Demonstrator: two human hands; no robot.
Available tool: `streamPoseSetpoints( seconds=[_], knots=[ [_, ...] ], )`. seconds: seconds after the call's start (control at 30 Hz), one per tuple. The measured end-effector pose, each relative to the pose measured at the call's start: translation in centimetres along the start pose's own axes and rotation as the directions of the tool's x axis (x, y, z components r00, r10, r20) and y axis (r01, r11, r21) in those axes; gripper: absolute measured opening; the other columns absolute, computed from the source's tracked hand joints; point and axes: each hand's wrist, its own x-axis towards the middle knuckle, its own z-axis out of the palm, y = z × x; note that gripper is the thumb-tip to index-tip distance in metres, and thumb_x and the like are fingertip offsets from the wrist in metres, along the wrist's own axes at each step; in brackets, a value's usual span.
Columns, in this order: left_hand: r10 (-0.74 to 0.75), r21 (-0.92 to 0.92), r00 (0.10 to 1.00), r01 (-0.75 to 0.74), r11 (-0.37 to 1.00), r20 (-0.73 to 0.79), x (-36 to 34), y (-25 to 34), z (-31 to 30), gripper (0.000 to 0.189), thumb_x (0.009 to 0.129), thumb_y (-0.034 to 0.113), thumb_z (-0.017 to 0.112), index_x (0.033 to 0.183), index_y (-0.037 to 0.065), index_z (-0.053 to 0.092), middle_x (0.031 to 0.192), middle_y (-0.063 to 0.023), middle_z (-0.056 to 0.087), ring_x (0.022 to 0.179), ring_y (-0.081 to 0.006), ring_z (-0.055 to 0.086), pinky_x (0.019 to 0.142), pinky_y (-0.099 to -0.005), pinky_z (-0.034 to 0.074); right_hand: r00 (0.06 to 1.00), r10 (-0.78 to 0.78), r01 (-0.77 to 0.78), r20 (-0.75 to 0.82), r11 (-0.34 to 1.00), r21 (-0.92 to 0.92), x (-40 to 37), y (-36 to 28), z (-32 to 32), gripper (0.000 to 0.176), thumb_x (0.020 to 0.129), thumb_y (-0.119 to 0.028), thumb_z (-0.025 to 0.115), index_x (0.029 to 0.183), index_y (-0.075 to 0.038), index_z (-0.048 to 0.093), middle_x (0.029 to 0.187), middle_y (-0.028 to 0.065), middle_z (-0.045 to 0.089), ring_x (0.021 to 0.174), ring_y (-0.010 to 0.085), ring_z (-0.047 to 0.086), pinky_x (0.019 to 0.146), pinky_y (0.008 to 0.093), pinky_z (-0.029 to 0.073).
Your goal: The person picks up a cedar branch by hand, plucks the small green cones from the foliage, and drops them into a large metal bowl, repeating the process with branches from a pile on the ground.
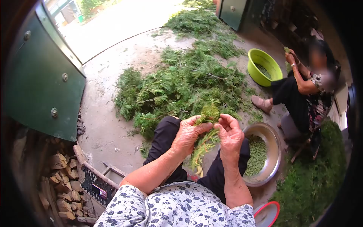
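From the head camera's view, I saw a leafy, feathery yellow-green conifer sprig (204,145) held up above the lap, between the two bare hands of a person in dark trousers (160,142). The left hand (189,134) had it pinched between thumb and fingers partway along, its top standing above the grip and its paler tail drooping below. The right hand (230,138) had its fingers curled in, thumb and forefinger drawn together at the sprig's edge; whether a bit of it was caught between them I couldn't tell. To my eye, that work called for a firm left pinch set close to the spot where the right fingertips worked, so the soft foliage would not bend away, and a light, short touch from the right so nothing got crushed. Turning the sprig in the left fingers would have shown its far side, and keeping it low and near seemed wise. Just beside the right leg sat a wide, shiny metal basin (273,159), part-filled with small round pale-green pieces (256,156); a careless elbow might have knocked it. A big tangled heap of cut green branches (170,89) lay on the floor ahead, within an easy lean.
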Motion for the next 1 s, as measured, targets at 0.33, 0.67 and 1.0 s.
streamPoseSetpoints(
  seconds=[0.33,0.67,1.0],
  knots=[
    [0.327,0.514,0.908,-0.418,0.750,0.262,9.5,2.0,2.2,0.018,0.077,0.012,0.070,0.090,0.001,0.063,0.075,0.0014,0.062,0.069,-0.0029,0.049,0.061,-0.0231,0.044,0.982,0.187,-0.187,0.004,0.976,0.113,10.3,0.5,-1.6,0.010,0.084,-0.006,0.061,0.092,0.000,0.061,0.080,0.0023,0.063,0.060,0.0056,0.055,0.049,0.0180,0.041],
    [0.342,0.602,0.923,-0.377,0.704,0.177,17.4,1.2,1.4,0.021,0.079,0.017,0.066,0.090,0.000,0.063,0.068,-0.0018,0.060,0.066,-0.0042,0.049,0.059,-0.0254,0.044,0.974,0.183,-0.181,-0.132,0.983,0.027,15.9,5.4,-0.5,0.010,0.091,-0.011,0.050,0.086,-0.002,0.050,0.072,-0.0029,0.049,0.061,0.0033,0.042,0.053,0.0197,0.036],
    [0.203,0.294,0.976,-0.172,0.940,-0.079,17.9,1.5,-1.2,0.017,0.082,0.013,0.059,0.092,-0.001,0.057,0.079,-0.0016,0.059,0.072,-0.0050,0.051,0.063,-0.0226,0.044,0.984,0.174,-0.176,-0.045,0.983,-0.046,16.8,8.0,2.1,0.009,0.092,-0.011,0.048,0.085,-0.004,0.048,0.073,-0.0019,0.049,0.058,0.0026,0.044,0.046,0.0169,0.037]
  ],
)
